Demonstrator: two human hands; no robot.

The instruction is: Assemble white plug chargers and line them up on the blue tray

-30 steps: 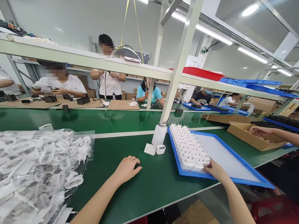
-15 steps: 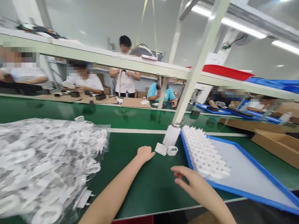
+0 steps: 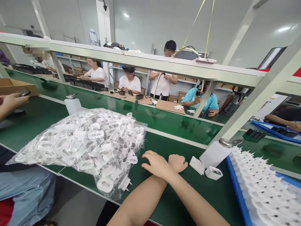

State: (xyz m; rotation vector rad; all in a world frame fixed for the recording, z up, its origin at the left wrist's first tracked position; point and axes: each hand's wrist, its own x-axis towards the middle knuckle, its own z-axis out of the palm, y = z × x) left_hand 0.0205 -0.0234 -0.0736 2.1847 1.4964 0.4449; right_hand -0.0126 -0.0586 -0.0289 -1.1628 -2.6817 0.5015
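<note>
My left hand [image 3: 178, 162] is closed in a loose fist on the green tabletop, with no object showing in it. Crossing over the left wrist, my right hand [image 3: 156, 163] is open, its fingers apart and pointing left. It is nearest a clear plastic bag [image 3: 94, 138] full of white charger housings. One white plug piece [image 3: 126, 183] with two pins lies at the bag's lower right edge. To the right of my left fist are a folded white cloth or pad [image 3: 197, 165], a white oval charger housing [image 3: 213, 173] and a white bottle [image 3: 215, 154] with a metal lid.
A blue-rimmed tray [image 3: 236, 191] at the right holds rows of white plug parts [image 3: 270, 185]. A neighbour's hand [image 3: 14, 102] holds a dark item at the left, near another white bottle [image 3: 72, 105]. A shelf beam [image 3: 141, 58] crosses above; several people sit beyond it.
The view has turned left, showing more of the bag. My right hand has moved left from beside the tray and now crosses over my left wrist. My left fist stays near the cloth.
</note>
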